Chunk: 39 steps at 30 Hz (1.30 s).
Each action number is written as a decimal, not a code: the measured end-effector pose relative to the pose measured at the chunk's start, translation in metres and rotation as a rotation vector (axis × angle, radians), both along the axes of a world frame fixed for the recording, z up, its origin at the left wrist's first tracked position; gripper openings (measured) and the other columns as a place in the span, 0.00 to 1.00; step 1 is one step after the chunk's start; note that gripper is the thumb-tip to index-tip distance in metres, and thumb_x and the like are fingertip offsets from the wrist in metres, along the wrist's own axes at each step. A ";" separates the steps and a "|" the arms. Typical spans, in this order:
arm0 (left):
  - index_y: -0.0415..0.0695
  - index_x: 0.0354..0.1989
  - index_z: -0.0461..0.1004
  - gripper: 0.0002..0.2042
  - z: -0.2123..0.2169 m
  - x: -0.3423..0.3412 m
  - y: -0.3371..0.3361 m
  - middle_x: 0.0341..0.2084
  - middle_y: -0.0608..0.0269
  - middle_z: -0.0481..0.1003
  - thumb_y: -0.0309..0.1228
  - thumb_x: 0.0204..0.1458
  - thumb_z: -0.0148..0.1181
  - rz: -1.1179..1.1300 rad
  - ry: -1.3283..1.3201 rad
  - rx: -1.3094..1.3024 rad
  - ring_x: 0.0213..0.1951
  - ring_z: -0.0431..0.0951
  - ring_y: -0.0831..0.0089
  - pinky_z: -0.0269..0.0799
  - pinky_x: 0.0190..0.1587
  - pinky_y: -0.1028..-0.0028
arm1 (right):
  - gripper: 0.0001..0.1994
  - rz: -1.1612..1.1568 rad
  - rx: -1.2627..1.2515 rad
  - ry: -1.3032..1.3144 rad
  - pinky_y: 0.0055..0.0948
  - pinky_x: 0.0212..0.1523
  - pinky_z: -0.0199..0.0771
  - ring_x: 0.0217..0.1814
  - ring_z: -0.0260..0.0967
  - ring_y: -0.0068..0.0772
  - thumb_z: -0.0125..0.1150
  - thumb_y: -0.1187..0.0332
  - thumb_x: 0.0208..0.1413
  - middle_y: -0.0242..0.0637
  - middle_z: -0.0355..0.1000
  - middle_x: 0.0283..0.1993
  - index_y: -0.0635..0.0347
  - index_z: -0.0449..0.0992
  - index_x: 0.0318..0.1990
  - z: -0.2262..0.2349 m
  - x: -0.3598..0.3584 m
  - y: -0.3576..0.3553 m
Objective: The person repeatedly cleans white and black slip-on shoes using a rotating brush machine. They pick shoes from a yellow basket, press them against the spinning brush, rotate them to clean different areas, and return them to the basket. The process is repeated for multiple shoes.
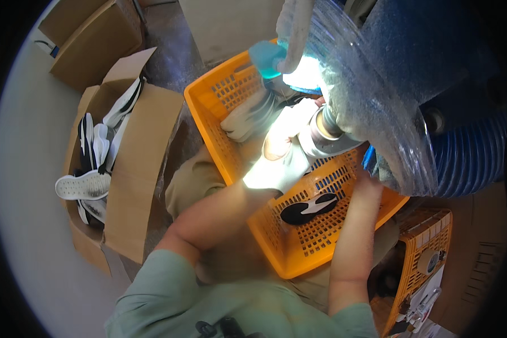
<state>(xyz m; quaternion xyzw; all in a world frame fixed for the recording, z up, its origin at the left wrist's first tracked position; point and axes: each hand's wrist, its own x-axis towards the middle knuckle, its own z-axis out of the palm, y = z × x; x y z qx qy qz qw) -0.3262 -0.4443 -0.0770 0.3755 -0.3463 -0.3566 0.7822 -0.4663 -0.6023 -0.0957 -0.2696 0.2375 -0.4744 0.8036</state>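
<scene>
My left hand [284,143], in a white glove washed out by glare, reaches over an orange plastic crate [208,132]. Its fingers close on a pale shoe sole [328,149], which lies against a round metal machine head [328,123]. My right hand [369,176] is bare and beside the machine, near the sole's far end; clear plastic sheeting [388,107] and the machine hide its fingers. Below the hands a black-and-white sole [308,209] rests on the crate floor. Several whitish soles [248,117] lean together at the crate's far left.
On the left stands an open cardboard box [138,174] of white and black soles [84,185]. A bright lamp [304,73] shines above the crate. Blue ribbed hose [467,152] runs at the right, above a second orange crate [428,236]. Another carton [96,45] stands at the back left.
</scene>
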 end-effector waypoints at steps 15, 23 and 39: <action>0.38 0.56 0.66 0.17 -0.009 -0.014 0.003 0.48 0.53 0.74 0.35 0.63 0.51 -0.311 0.800 -0.256 0.50 0.76 0.64 0.74 0.55 0.64 | 0.42 0.187 -0.226 0.458 0.41 0.45 0.85 0.58 0.69 0.48 0.55 0.76 0.47 0.57 0.62 0.62 0.75 0.42 0.70 0.020 -0.135 0.191; 0.38 0.56 0.66 0.16 -0.013 -0.009 0.005 0.49 0.53 0.74 0.30 0.63 0.51 -0.351 0.796 -0.427 0.49 0.77 0.65 0.76 0.52 0.66 | 0.43 0.188 -0.170 0.397 0.33 0.35 0.86 0.48 0.76 0.49 0.52 0.74 0.46 0.59 0.64 0.59 0.72 0.41 0.71 0.051 -0.073 0.178; 0.38 0.51 0.69 0.17 0.012 0.043 -0.027 0.42 0.57 0.74 0.35 0.57 0.55 0.219 0.488 -0.149 0.44 0.77 0.68 0.76 0.47 0.70 | 0.26 0.431 -0.266 0.113 0.34 0.38 0.88 0.43 0.79 0.51 0.62 0.80 0.52 0.58 0.74 0.47 0.76 0.63 0.59 0.025 0.002 0.086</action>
